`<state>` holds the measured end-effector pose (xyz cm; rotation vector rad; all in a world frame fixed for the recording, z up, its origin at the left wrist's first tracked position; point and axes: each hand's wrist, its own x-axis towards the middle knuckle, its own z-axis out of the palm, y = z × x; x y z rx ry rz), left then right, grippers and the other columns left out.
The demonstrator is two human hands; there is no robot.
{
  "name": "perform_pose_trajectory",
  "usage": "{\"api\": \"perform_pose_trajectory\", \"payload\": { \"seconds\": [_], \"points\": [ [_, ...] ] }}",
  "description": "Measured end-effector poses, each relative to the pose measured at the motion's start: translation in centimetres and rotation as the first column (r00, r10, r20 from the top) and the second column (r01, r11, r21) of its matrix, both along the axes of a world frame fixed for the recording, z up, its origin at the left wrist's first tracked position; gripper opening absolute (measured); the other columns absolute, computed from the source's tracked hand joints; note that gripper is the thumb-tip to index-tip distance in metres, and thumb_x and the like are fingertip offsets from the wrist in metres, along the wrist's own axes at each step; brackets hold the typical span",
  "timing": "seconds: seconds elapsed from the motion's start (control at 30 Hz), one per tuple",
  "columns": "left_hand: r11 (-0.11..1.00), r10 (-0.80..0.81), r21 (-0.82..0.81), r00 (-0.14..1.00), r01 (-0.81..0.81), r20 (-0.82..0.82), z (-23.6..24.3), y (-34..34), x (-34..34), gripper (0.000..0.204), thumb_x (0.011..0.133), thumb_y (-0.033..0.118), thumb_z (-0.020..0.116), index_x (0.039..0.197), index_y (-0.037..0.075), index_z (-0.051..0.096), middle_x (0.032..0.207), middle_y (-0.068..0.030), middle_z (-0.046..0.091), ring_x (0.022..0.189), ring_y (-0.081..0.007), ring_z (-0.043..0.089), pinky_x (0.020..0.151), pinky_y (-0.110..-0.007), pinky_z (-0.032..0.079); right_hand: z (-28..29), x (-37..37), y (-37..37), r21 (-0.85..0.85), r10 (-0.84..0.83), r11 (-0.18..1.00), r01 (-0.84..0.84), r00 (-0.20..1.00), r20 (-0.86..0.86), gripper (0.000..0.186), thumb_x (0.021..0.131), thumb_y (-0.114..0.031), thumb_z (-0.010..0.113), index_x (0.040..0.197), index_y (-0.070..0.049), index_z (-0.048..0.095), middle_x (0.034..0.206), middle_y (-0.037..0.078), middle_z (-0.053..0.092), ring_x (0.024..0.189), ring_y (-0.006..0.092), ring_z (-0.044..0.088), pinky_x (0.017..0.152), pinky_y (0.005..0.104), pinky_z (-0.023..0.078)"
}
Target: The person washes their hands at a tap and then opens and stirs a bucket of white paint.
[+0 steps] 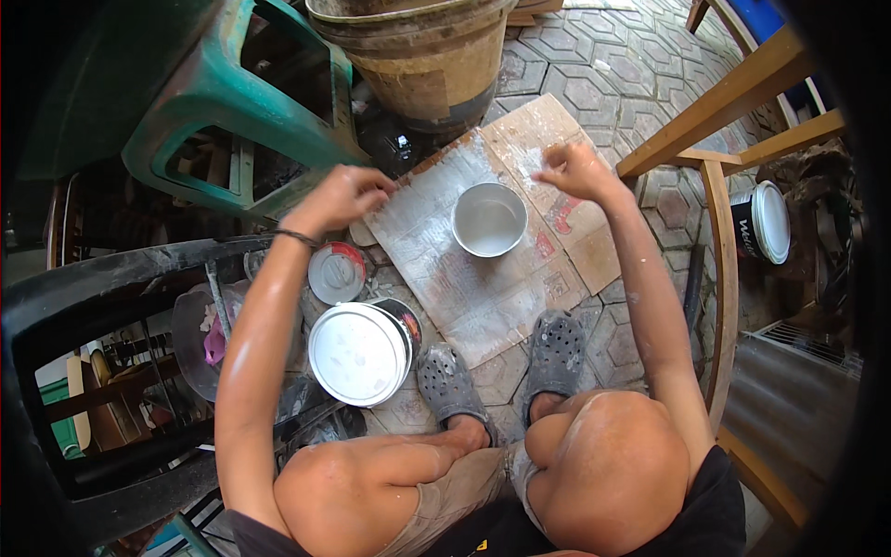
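Beneath you spreads a floor of grey paving [640, 79], its blocks set in nested hexagons. To your left stands a scuffed green plastic chair [206, 84], with a black frame [42, 302] nearer you. On your right rises a wooden frame [725, 246] of plain posts and rails, with a grey, ribbed panel [784, 408] beyond its lower part. Pale light brightens the paving ahead of you.
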<state>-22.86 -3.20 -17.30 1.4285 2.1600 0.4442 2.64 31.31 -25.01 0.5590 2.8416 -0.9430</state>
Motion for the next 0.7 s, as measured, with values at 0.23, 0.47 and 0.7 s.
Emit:
{"api": "perform_pose_trajectory", "payload": {
  "seconds": [0.23,0.47,0.7],
  "points": [
    [0.798,0.303,0.466,0.922,-0.383,0.24,13.9,0.2,2.0,0.012,0.093,0.008,0.071,0.099,-0.001,0.077,0.094,-0.0103,0.076,0.084,-0.0157,0.072,0.079,-0.026,0.054,19.2,-1.9,-0.5,-0.086,0.074,0.974,-0.208,0.654,-0.753,0.022,0.095,-0.024,0.071,0.097,-0.001,0.073,0.085,0.005,0.072,0.072,0.0126,0.065,0.068,0.0279,0.054],
    [0.977,0.161,0.111,0.971,-0.182,0.176,1.2,0.2,2.7,0.035,0.098,0.029,0.065,0.122,0.004,0.069,0.093,-0.0146,0.075,0.084,-0.0238,0.073,0.085,-0.039,0.058,6.2,-5.9,-0.3,-0.951,-0.265,0.256,-0.171,0.934,-0.24,0.011,0.095,-0.013,0.063,0.091,-0.005,0.069,0.084,0.006,0.069,0.096,0.0165,0.067,0.084,0.0342,0.055],
    [0.939,0.25,0.26,0.965,-0.224,-0.074,5.8,-1.7,1.8,0.024,0.087,0.013,0.076,0.107,0.0,0.074,0.093,-0.0113,0.076,0.084,-0.0132,0.07,0.08,-0.029,0.055,4.4,-3.3,-2.2,-0.104,0.029,0.994,-0.039,0.995,-0.093,0.039,0.082,-0.028,0.082,0.105,0.002,0.072,0.102,0.018,0.074,0.094,0.0293,0.073,0.083,0.0408,0.058]
  ]
}}
